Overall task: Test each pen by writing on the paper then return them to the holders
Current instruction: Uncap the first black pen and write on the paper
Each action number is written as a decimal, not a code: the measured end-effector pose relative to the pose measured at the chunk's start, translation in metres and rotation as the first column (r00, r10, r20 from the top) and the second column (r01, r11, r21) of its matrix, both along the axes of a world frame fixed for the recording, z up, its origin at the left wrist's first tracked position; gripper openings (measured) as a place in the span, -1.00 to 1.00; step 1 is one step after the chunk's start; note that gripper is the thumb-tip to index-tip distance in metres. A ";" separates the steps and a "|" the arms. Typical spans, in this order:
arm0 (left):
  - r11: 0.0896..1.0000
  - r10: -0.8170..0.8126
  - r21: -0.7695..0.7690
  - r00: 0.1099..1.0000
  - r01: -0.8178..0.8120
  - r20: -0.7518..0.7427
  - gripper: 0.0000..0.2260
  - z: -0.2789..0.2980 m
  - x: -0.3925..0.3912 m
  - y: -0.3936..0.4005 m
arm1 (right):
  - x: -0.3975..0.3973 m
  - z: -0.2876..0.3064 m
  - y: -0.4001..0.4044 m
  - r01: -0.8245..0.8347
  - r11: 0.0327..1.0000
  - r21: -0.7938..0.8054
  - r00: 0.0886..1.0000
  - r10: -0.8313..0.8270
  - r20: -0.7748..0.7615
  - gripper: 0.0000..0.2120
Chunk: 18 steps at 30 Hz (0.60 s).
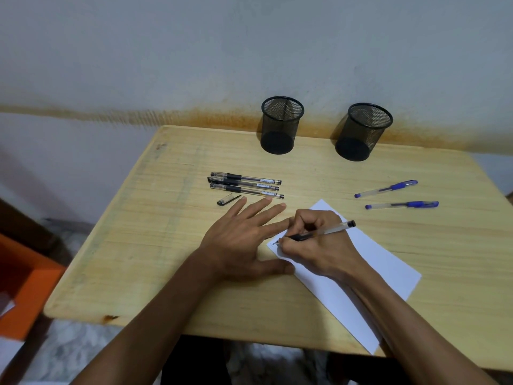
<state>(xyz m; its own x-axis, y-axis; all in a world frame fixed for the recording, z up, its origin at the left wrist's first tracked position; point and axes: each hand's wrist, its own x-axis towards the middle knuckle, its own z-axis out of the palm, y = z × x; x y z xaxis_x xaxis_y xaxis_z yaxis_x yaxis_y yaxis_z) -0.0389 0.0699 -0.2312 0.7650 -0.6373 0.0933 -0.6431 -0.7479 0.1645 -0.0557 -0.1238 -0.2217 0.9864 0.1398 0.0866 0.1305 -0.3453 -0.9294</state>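
A pale wooden desk (172, 245) with visible grain and rounded corners stands against a grey wall (166, 51) marked by a rusty-brown stain band. An orange box (25, 282) sits low at the left.

Two black wire-mesh cylindrical holders stand at the far edge: the left holder (281, 126) and the right holder (361, 133). Three capped black pens (245, 184) with clear barrels lie side by side, a loose black cap (228, 199) just near of them. Two blue pens (397, 195) lie at the right.

One white paper (361, 273) lies near. The right hand (316, 245) grips a fourth black pen (322, 232), tip on the paper. The left hand (244, 237) rests flat, fingers spread, beside the sheet.
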 end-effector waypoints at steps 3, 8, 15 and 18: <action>1.000 -0.006 -0.004 1.000 0.006 -0.004 -0.16 0.000 -0.001 0.000 | 0.000 0.000 0.001 0.012 0.999 0.030 1.000 -0.012 -0.013 -0.83; 1.000 -0.008 0.005 1.000 0.008 -0.008 -0.15 0.000 0.000 0.001 | 0.000 -0.001 0.000 0.004 1.000 0.015 1.000 -0.004 -0.005 -0.79; 1.000 -0.006 -0.012 1.000 0.006 -0.002 -0.15 0.000 0.000 0.000 | 0.000 -0.001 0.001 0.026 0.999 0.046 0.999 -0.025 -0.029 -0.83; 1.000 -0.008 -0.016 1.000 0.008 0.008 -0.17 -0.001 0.000 0.000 | 0.000 0.000 0.000 0.025 0.998 0.057 0.999 -0.024 -0.032 -0.82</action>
<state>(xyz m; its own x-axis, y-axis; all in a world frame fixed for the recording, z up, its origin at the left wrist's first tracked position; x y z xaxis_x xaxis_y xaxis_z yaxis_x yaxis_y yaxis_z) -0.0394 0.0699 -0.2318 0.7592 -0.6417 0.1092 -0.6502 -0.7402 0.1711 -0.0558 -0.1240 -0.2221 0.9918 0.1113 0.0630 0.0935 -0.2943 -0.9511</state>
